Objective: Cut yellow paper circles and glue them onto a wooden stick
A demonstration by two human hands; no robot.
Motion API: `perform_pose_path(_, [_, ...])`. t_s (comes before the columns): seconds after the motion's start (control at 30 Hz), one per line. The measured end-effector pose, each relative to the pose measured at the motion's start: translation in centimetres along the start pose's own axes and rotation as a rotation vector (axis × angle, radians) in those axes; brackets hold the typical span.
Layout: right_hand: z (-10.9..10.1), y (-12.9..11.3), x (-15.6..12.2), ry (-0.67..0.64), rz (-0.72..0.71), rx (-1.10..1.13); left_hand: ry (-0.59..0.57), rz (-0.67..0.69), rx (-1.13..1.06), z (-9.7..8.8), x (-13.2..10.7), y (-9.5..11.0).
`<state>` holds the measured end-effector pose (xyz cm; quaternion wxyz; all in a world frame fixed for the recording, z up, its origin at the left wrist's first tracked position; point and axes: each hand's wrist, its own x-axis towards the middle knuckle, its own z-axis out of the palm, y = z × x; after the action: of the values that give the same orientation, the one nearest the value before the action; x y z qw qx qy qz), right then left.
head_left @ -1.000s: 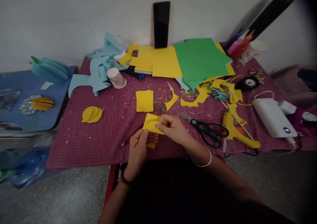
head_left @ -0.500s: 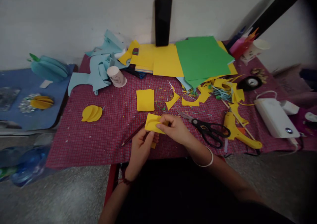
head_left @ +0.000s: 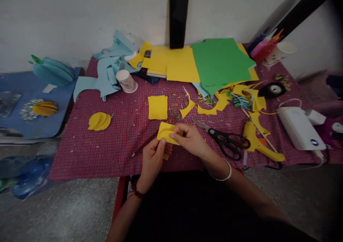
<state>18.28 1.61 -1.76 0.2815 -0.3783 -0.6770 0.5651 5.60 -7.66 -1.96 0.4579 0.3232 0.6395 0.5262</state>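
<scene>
On the table (head_left: 77, 145), cut discs (head_left: 99, 121) lie at left. A paper piece (head_left: 165, 128) sits between left hand (head_left: 152, 157) and right hand (head_left: 190, 138), before a paper stack (head_left: 158, 107). Pencil (head_left: 142, 147): left of the left hand. Scissors (head_left: 220, 137): right of the right hand; glue gun (head_left: 261, 144) farther right. Phone (head_left: 178, 20): at rear.

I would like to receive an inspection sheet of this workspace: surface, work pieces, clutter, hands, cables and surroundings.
Surface: red checked cloth as top covering.
Work pieces: yellow paper, held; square yellow stack and rounded yellow pieces on the cloth.
Clutter: yellow offcuts, blue scraps beside a cup; scissors and glue gun on the right.
Hands: left hand and right hand both grip the yellow paper.
Cables: white cable at the white device.
Surroundings: phone propped against the wall; blue side surface at left.
</scene>
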Motion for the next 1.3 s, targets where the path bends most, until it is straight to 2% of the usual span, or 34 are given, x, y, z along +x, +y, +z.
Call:
perform_pose_path(0.27, [0.04,-0.22,0.03,-0.022,-0.008,0.017,0.025,-0.069,-0.114,-0.14,0.16,-0.55])
perform_pose_path(0.6, [0.13,0.35,0.45,-0.013,0.061,0.227,0.119,-0.108,-0.192,-0.16,0.29,-0.64])
perform_pose_path(0.9, [0.28,0.64,0.47,-0.004,0.056,0.258,0.126,-0.114,-0.272,0.15,0.29,-0.46])
perform_pose_path(1.1, [0.30,0.68,0.32,-0.005,0.079,0.246,0.135,-0.103,-0.246,0.23,0.20,-0.38])
perform_pose_path(1.3, [0.34,0.23,0.25,0.014,0.059,0.325,0.139,-0.089,-0.204,0.10,0.09,-0.48])
